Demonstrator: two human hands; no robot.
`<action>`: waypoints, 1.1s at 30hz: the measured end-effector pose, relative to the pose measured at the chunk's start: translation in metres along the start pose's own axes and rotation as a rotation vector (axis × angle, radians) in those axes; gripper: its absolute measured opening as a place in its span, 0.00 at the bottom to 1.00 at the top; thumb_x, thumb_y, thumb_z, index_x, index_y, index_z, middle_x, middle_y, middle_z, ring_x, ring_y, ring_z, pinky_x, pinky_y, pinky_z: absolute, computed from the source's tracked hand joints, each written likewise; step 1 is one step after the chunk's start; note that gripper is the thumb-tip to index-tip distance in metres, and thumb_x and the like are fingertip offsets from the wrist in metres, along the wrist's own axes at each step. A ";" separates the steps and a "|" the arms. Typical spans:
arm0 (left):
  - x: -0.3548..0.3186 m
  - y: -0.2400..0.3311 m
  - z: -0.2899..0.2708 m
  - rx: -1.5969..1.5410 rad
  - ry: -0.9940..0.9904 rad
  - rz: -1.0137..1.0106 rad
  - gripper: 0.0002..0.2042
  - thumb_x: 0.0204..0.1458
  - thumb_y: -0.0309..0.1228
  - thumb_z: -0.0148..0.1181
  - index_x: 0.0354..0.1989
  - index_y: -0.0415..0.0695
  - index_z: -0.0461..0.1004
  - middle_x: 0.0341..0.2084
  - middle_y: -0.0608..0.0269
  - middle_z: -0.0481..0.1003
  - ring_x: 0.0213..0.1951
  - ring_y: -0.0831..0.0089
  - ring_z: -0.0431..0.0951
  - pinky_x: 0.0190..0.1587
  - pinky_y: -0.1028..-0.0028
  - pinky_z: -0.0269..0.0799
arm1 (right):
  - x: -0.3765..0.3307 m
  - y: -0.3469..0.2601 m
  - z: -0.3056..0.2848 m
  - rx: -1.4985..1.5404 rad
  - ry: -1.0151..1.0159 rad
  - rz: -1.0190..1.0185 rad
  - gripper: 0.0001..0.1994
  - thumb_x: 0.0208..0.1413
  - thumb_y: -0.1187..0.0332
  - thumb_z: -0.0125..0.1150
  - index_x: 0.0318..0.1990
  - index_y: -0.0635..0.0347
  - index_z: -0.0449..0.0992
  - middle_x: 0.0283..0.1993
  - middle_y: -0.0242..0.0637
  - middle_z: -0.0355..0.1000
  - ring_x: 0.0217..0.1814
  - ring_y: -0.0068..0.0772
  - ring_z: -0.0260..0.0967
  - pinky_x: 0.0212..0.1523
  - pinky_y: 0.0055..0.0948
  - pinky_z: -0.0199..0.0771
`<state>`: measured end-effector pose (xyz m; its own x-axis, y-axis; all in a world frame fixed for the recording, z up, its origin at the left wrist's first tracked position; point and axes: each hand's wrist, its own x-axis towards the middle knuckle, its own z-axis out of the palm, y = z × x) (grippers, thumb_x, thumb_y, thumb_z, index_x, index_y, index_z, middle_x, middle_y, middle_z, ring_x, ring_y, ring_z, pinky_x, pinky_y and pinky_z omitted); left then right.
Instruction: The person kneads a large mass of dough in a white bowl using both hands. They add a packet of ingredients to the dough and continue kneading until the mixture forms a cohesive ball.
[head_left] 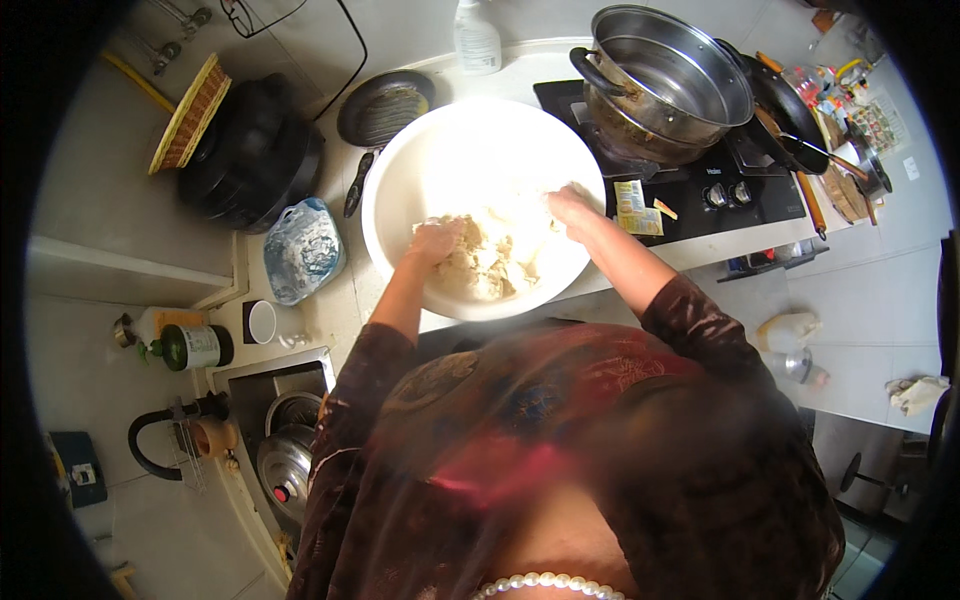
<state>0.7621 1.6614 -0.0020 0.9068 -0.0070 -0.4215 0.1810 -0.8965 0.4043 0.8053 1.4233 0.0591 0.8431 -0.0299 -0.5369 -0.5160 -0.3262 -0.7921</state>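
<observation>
A large white basin (395, 170) stands on the counter in front of me, its inside partly washed out by glare. Crumbly, pale dough (492, 262) lies in a rough heap toward its near side. My left hand (438, 241) is closed on the left edge of the heap, its fingertips buried and coated in dough. At the right inner side of the basin, my right hand (570, 210) has curled fingers at the dough's right edge; bright light hides part of the fingertips.
Right of the basin, a steel pot (665, 85) sits on the black gas hob (770, 200), beside a dark wok (785, 115). A flour-dusted blue container (303, 250), a white cup (262, 322) and a black pan (385, 108) stand left. The sink (320, 372) holds a lidded pot (287, 465).
</observation>
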 end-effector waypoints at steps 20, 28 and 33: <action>-0.052 0.041 -0.003 -1.402 -0.008 -0.620 0.29 0.59 0.51 0.39 0.58 0.39 0.62 0.54 0.52 0.67 0.54 0.60 0.68 0.57 0.65 0.62 | 0.049 -0.042 0.086 -0.837 -0.406 -0.582 0.30 0.38 0.61 0.67 0.54 0.53 0.69 0.49 0.47 0.72 0.51 0.46 0.69 0.59 0.40 0.60; -0.008 0.012 -0.029 -0.818 0.465 0.012 0.28 0.54 0.49 0.47 0.52 0.34 0.68 0.49 0.45 0.71 0.54 0.57 0.68 0.57 0.69 0.59 | -0.061 0.015 0.055 -1.159 -0.345 -1.220 0.31 0.38 0.68 0.67 0.55 0.58 0.65 0.58 0.43 0.59 0.60 0.51 0.57 0.58 0.43 0.64; -0.011 0.042 -0.027 -0.667 0.074 -0.028 0.31 0.54 0.54 0.45 0.51 0.33 0.69 0.46 0.47 0.72 0.50 0.60 0.70 0.56 0.69 0.60 | -0.055 0.009 0.032 -0.667 -0.274 -0.802 0.43 0.41 0.69 0.65 0.64 0.68 0.46 0.66 0.52 0.46 0.69 0.54 0.45 0.68 0.45 0.51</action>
<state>0.7703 1.6363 0.0416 0.9178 0.0635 -0.3918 0.3795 -0.4300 0.8192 0.7495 1.4522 0.0726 0.7935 0.6070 -0.0439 0.4284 -0.6084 -0.6680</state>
